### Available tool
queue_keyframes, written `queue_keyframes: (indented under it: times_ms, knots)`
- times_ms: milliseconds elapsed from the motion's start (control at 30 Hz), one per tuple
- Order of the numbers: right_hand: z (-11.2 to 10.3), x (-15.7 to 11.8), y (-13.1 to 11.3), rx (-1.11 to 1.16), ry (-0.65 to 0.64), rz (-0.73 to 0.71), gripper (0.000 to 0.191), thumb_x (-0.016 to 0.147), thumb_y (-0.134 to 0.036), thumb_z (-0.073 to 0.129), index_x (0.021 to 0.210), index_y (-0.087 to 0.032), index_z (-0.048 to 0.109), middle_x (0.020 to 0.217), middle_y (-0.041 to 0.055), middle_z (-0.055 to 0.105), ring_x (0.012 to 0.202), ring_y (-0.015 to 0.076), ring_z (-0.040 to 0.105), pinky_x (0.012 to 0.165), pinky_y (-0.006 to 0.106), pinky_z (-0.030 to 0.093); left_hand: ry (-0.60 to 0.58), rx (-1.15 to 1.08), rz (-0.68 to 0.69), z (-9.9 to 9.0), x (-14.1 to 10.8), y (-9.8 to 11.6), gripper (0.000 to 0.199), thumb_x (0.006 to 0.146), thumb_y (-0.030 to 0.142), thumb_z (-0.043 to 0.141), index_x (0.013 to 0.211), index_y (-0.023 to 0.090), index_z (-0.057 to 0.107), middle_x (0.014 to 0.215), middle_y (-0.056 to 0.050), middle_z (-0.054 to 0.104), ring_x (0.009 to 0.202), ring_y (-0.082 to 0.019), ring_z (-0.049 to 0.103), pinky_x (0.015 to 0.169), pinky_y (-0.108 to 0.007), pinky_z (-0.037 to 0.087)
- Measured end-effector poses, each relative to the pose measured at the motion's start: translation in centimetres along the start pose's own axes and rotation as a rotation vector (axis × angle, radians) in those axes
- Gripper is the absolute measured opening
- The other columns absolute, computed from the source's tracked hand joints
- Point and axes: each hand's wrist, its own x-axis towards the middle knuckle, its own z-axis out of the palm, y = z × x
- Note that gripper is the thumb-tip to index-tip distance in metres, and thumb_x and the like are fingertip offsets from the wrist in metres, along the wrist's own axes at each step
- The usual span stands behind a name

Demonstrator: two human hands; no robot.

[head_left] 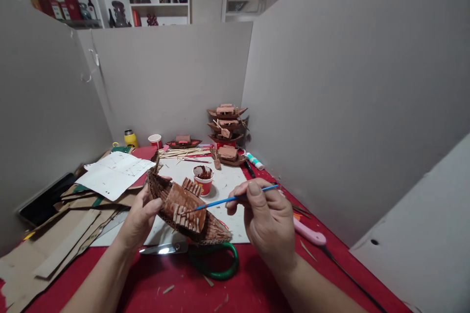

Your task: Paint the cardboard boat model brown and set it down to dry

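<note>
A brown model boat (183,195) is held tilted in front of me, its left end in my left hand (144,212), thumb on top near the roof. Between the thumb and fingers of my right hand (266,215) is a thin blue paintbrush (220,202). The brush tip touches the small sticks on the boat's roof. Parts of the roof look wet and reddish brown, while several sticks are paler. Behind the boat stands a paper cup (203,187) with brown paint on its inner wall. Green-handled scissors (216,274) lie below the boat.
Several finished-looking boats (226,124) are stacked at the back. Cardboard sheets (55,244) and a white drawing (113,171) lie at the left. A pink-handled tool (310,232) with a cord is at the right. Thin sticks (183,153), a yellow bottle (130,139) and grey partitions stand beyond.
</note>
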Motion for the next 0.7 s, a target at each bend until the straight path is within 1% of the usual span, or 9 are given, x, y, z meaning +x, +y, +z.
queue_keyframes:
  times_ms: [67, 133, 233, 400, 567, 700]
  knots:
    - [-0.03, -0.01, -0.04, -0.022, 0.037, -0.044, 0.025, 0.098, -0.035, 0.056, 0.082, -0.02, 0.067, 0.069, -0.001, 0.07, 0.056, 0.0128, 0.066, 0.054, 0.025, 0.055, -0.002, 0.001, -0.004, -0.07, 0.01, -0.03, 0.07, 0.059, 0.047, 0.085, 0.121, 0.02, 0.067, 0.113, -0.012, 0.071, 0.117, -0.037, 0.06, 0.1, -0.044, 0.046]
    - [-0.07, 0.01, -0.07, -0.022, 0.035, -0.059, 0.024, 0.098, -0.035, 0.057, 0.082, -0.02, 0.067, 0.07, -0.001, 0.07, 0.056, 0.0124, 0.066, 0.054, 0.024, 0.055, -0.008, 0.005, -0.009, -0.09, 0.02, -0.02, 0.072, 0.058, 0.047, 0.085, 0.122, 0.019, 0.067, 0.113, -0.013, 0.071, 0.117, -0.037, 0.06, 0.1, -0.044, 0.046]
    - [-0.09, 0.11, -0.16, 0.03, 0.018, -0.027, 0.025, 0.098, -0.037, 0.057, 0.082, -0.019, 0.066, 0.069, -0.0001, 0.069, 0.054, 0.0126, 0.064, 0.051, 0.024, 0.054, -0.019, 0.01, -0.004, -0.01, -0.01, 0.05, 0.073, 0.059, 0.048, 0.085, 0.123, 0.019, 0.066, 0.115, -0.013, 0.07, 0.118, -0.038, 0.059, 0.101, -0.045, 0.045]
    - [-0.08, 0.19, -0.35, 0.127, 0.081, -0.008, 0.022, 0.095, -0.036, 0.061, 0.081, -0.019, 0.065, 0.066, -0.0013, 0.065, 0.053, 0.0113, 0.062, 0.049, 0.022, 0.05, -0.039, 0.01, 0.003, -0.09, 0.04, 0.07, 0.072, 0.059, 0.049, 0.085, 0.122, 0.019, 0.067, 0.117, -0.012, 0.071, 0.12, -0.037, 0.058, 0.103, -0.042, 0.043]
    - [-0.18, 0.09, -0.12, 0.096, 0.047, -0.002, 0.021, 0.095, -0.036, 0.062, 0.082, -0.02, 0.066, 0.067, -0.0012, 0.066, 0.054, 0.0116, 0.063, 0.051, 0.023, 0.051, -0.066, -0.015, 0.004, -0.57, 0.21, -0.31, 0.07, 0.059, 0.048, 0.085, 0.121, 0.02, 0.068, 0.117, -0.012, 0.071, 0.119, -0.036, 0.059, 0.102, -0.042, 0.044]
    - [-0.35, 0.3, 0.05, 0.094, 0.102, -0.033, 0.019, 0.094, -0.034, 0.064, 0.081, -0.02, 0.067, 0.069, -0.0018, 0.067, 0.056, 0.0103, 0.064, 0.052, 0.022, 0.051, -0.063, -0.016, -0.001, -0.59, 0.22, -0.39, 0.07, 0.059, 0.049, 0.085, 0.12, 0.02, 0.068, 0.116, -0.012, 0.071, 0.12, -0.037, 0.058, 0.103, -0.042, 0.042]
